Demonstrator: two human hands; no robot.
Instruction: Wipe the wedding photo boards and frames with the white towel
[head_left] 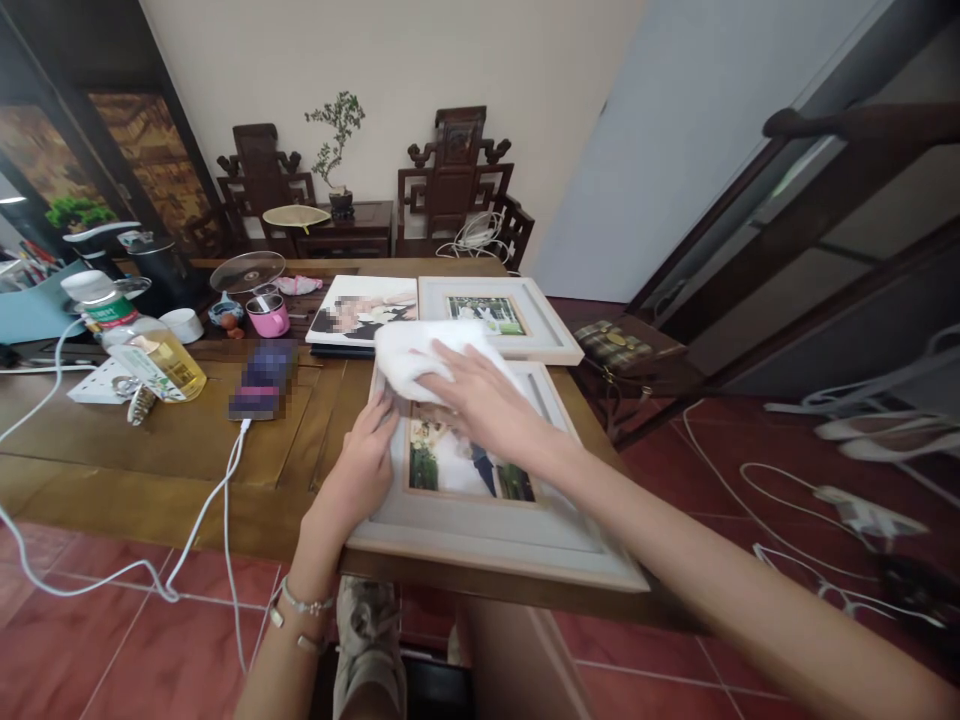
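Observation:
A picture frame (480, 535) with a pale wide border lies flat at the near edge of the table, a photo inside it. On its upper left part my right hand (487, 395) presses a white cloth (409, 360), its fingers spread over the fabric. My left hand (369, 450) grips the left edge of the same frame, fingers bent over the rim and the thumb side partly hidden. Behind the cloth lies a second picture frame (551, 325) with a smaller photo. To its left sits a photo album (364, 310) with a picture on its cover.
The wooden table (322, 430) also bears a phone (262, 380) on a white cable, an oil bottle (154, 350), a pink mug (268, 315) and a glass lid (247, 270). At right stands a stool with a plaid pouch (615, 345). Cables and a power strip (870, 512) lie on the floor.

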